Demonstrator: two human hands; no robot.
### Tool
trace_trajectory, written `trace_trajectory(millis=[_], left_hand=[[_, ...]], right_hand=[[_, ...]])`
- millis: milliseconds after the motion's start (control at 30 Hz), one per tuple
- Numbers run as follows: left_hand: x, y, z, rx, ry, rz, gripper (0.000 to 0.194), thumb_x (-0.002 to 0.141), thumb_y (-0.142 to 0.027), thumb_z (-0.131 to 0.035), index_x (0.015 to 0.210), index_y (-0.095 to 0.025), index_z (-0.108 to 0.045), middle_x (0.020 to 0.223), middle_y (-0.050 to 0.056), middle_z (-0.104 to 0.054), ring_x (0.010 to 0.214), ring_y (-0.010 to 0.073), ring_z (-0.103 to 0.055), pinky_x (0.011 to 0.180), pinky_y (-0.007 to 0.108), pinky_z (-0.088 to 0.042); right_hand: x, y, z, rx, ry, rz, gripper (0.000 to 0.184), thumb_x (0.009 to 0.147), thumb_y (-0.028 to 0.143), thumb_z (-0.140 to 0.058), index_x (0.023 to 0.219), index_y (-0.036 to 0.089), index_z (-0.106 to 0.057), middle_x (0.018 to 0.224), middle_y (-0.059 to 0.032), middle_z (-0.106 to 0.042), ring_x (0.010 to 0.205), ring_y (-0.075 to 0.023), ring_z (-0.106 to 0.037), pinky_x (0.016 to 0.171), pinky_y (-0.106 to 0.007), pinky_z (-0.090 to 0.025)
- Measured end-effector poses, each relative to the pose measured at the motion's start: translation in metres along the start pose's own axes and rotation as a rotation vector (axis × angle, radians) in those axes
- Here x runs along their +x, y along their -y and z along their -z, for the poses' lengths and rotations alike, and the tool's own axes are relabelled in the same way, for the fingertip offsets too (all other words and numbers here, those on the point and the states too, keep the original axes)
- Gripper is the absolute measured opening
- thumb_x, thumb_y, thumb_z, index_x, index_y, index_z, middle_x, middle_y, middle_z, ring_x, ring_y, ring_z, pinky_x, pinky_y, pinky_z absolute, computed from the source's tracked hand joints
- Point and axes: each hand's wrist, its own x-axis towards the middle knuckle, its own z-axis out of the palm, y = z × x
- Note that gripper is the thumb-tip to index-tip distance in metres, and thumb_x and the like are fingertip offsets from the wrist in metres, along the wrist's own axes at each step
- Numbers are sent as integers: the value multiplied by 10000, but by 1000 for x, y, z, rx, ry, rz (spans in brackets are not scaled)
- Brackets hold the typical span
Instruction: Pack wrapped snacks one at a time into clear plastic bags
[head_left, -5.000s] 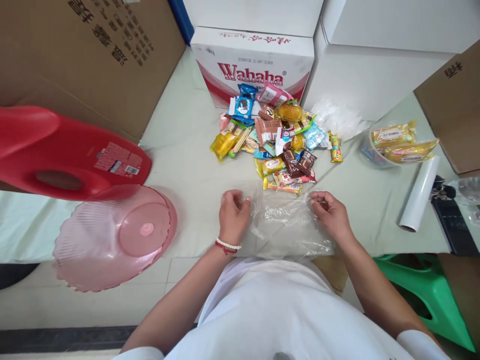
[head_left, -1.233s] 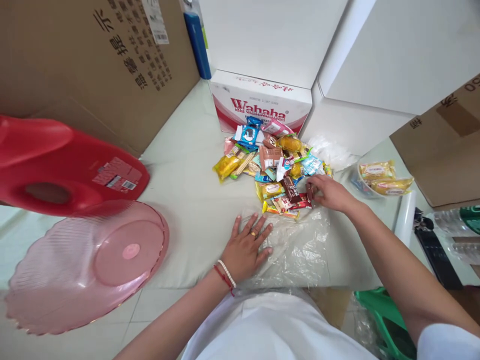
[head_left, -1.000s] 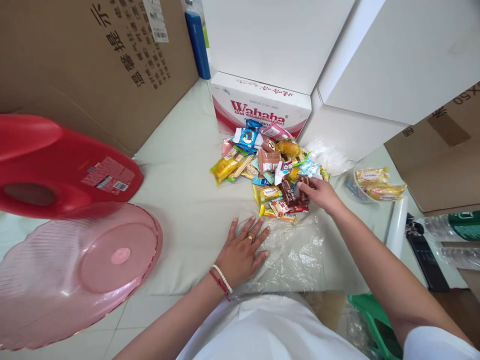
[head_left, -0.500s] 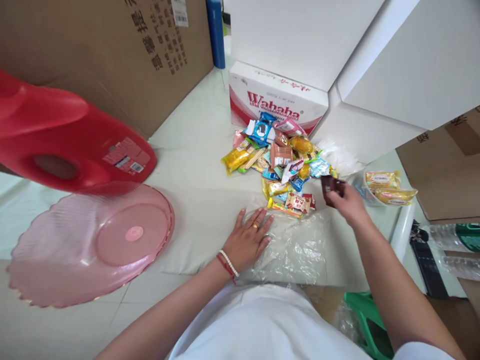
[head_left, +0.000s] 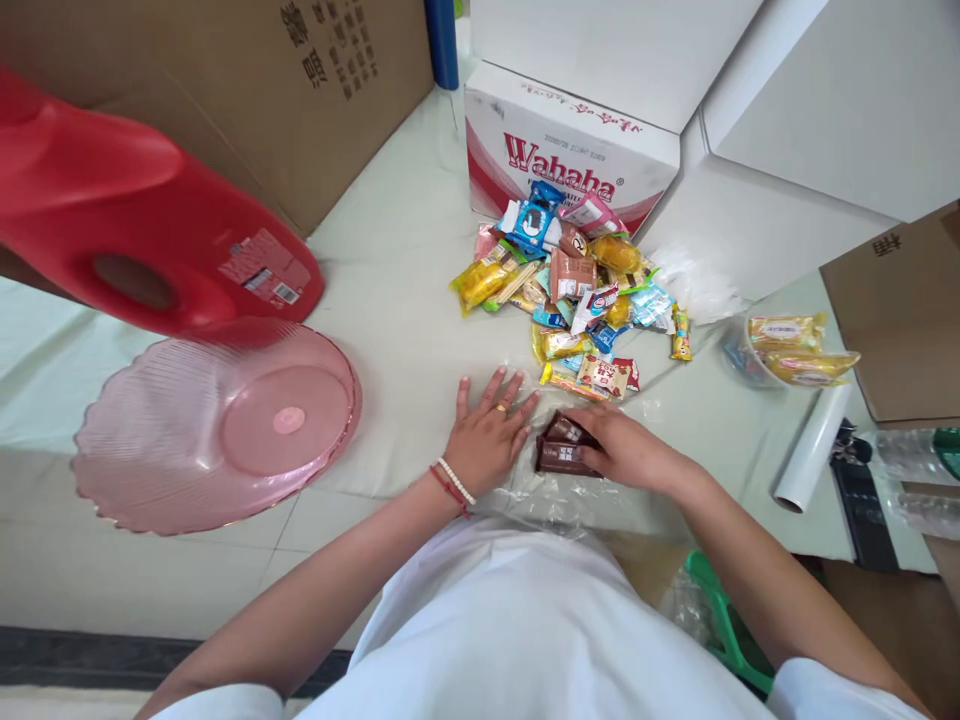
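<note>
My left hand [head_left: 487, 430] lies flat with its fingers spread, on the table by the left edge of a clear plastic bag [head_left: 555, 505]. My right hand [head_left: 622, 445] is closed on brown-wrapped snacks [head_left: 564, 455], which rest over the bag just right of my left fingers. Its fingertips partly cover the wrappers, and at least two packets show. Beyond both hands is a heap of wrapped snacks [head_left: 574, 275] in yellow, blue, pink and brown. A red-and-cream packet [head_left: 606, 375] lies at the heap's near side.
A pink scalloped bowl [head_left: 289, 420] and a big red jug [head_left: 172, 230] stand left. Behind the heap is a Wahaba-like printed white carton [head_left: 562, 150]. To the right are a clear cup [head_left: 750, 355] of yellow packets, a white roll [head_left: 814, 450] and clear bottles [head_left: 911, 470].
My right hand has moved left and nearer to me, bringing the brown-wrapped snacks from the heap's right side onto the bag. My left hand stays flat. The camera view has shifted slightly.
</note>
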Motion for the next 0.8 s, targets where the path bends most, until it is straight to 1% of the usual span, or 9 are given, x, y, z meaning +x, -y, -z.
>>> trace_trajectory(millis=[67, 100, 167, 233, 333, 433, 500, 667, 800], left_hand=[[-1, 5, 2, 4, 8, 0, 500, 1049, -404, -413, 1538, -315, -463, 1671, 62, -355, 1582, 307, -244, 1255, 690, 2], [-2, 8, 3, 3, 13, 0, 512, 1049, -421, -412, 1544, -301, -457, 1664, 68, -367, 1571, 304, -274, 1259, 683, -3], [-3, 10, 3, 3, 15, 8, 558, 1047, -467, -403, 1562, -254, -432, 1650, 97, -387, 1552, 300, -318, 1266, 666, -18], [-4, 11, 2, 10, 2, 16, 618, 1043, -503, -392, 1581, -198, -397, 1644, 133, -384, 1547, 299, -330, 1272, 650, -31], [-4, 11, 0, 21, -14, 18, 647, 1045, -508, -374, 1592, -161, -369, 1640, 156, -382, 1544, 296, -337, 1275, 641, -45], [-3, 12, 0, 17, 0, 17, 638, 1053, -493, -354, 1600, -165, -351, 1645, 149, -373, 1550, 289, -326, 1273, 645, -39], [-3, 12, 0, 15, 14, 21, 630, 1057, -482, -340, 1604, -168, -342, 1651, 145, -361, 1557, 287, -311, 1271, 650, -38], [-2, 10, 1, 17, 32, 36, 622, 1057, -471, -331, 1605, -178, -343, 1656, 140, -355, 1562, 293, -299, 1270, 653, -56], [-3, 10, 1, 16, 36, 42, 621, 1056, -465, -333, 1608, -181, -337, 1660, 132, -350, 1562, 296, -299, 1270, 655, -61]], right_hand=[[0, 3, -7, -194, -130, -12, 442, 923, 249, -647, 1359, 175, -637, 1355, -165, -625, 1196, -338, -525, 1016, -507, -453], [-1, 6, -12, -255, -163, -27, 450, 927, 311, -671, 1357, 177, -641, 1367, -168, -612, 1194, -352, -505, 1005, -521, -449], [-7, 14, -22, -328, -161, -42, 537, 887, 393, -743, 1367, 180, -633, 1321, -165, -628, 1143, -357, -505, 952, -516, -462], [-13, 20, -32, -379, -140, -49, 557, 850, 354, -790, 1352, 171, -636, 1249, -158, -653, 1091, -348, -516, 905, -500, -466], [-20, 23, -40, -367, -164, -89, 483, 864, 292, -771, 1313, 166, -647, 1193, -145, -664, 1056, -330, -518, 883, -474, -460], [-23, 19, -40, -250, -241, -158, 459, 903, 385, -732, 1301, 175, -641, 1161, -134, -662, 1023, -307, -514, 888, -443, -460], [-19, 17, -39, -239, -280, -216, 471, 920, 418, -707, 1317, 176, -628, 1177, -138, -654, 1021, -306, -509, 895, -440, -454], [-4, 16, -42, -342, -206, -264, 442, 885, 300, -728, 1299, 179, -630, 1199, -132, -639, 1094, -340, -488, 897, -455, -420], [-11, 11, -35, -268, -157, -280, 390, 834, 221, -730, 1213, 184, -646, 1146, -112, -634, 1059, -311, -489, 890, -425, -411]])
